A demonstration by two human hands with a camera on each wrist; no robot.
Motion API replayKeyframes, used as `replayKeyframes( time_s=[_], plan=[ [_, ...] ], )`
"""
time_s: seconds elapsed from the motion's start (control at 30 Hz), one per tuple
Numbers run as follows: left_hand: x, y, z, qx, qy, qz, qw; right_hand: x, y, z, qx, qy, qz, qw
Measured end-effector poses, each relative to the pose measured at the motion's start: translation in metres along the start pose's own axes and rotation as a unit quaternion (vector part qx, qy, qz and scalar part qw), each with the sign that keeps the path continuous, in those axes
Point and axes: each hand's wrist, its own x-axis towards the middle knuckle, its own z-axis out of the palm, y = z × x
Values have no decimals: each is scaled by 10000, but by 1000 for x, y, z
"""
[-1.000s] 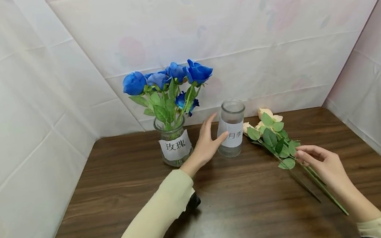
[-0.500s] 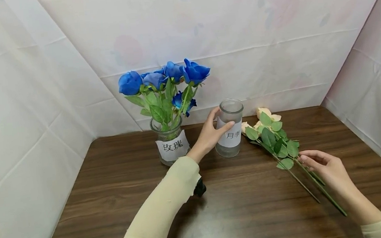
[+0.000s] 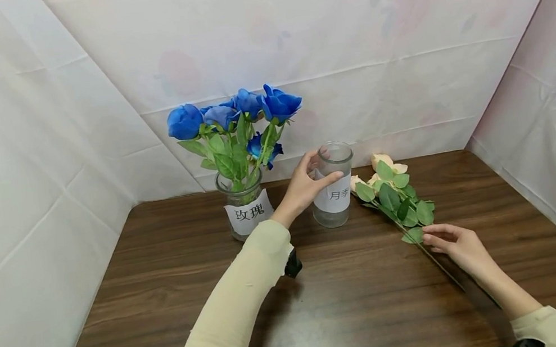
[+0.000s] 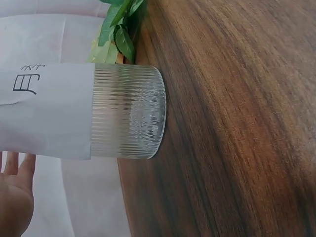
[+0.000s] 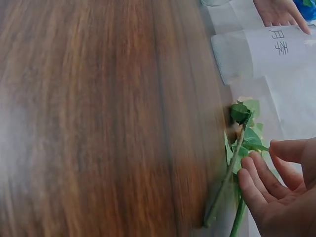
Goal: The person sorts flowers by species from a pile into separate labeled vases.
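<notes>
Around the upper part of a clear glass vase (image 3: 332, 218) curls my left hand (image 3: 302, 189), thumb across its white label and fingers behind. The vase stands upright on the table; its ribbed base shows in the left wrist view. Right of it lie several cream-coloured artificial roses (image 3: 382, 161), with green leaves (image 3: 389, 197) and long stems pointing toward me. Over the stems hovers my right hand (image 3: 461, 247), fingers loosely bent. In the right wrist view its fingertips (image 5: 245, 178) are beside a leaf and a stem (image 5: 232, 173); whether they touch is unclear.
A second labelled glass jar (image 3: 249, 216) holds several blue roses (image 3: 221, 116), left of my left hand. White fabric (image 3: 344, 31) hangs behind and at both sides of the brown wooden table (image 3: 362, 294). Black gear (image 3: 292, 263) sits at my left wrist.
My left hand has moved right and closed around the vase. My right hand has shifted slightly left and down along the stems. The roses have stayed in place.
</notes>
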Motion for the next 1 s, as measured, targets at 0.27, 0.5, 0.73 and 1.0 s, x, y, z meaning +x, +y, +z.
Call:
replayKeyframes(
  time_s=[0.27,0.5,0.73,1.0],
  plan=[
    [0,-3,2,-118,103,5,9999,8,1,6,-644,-150,221,9976],
    [-4,-4,3,-73,265,12,9996,11,2,9,-858,-480,172,9950],
    [-6,-3,6,101,387,62,9992,11,0,13,-744,-856,44,9935],
    [-7,-4,4,253,366,50,9990,13,-2,13,-780,-1170,239,9898]
  ],
)
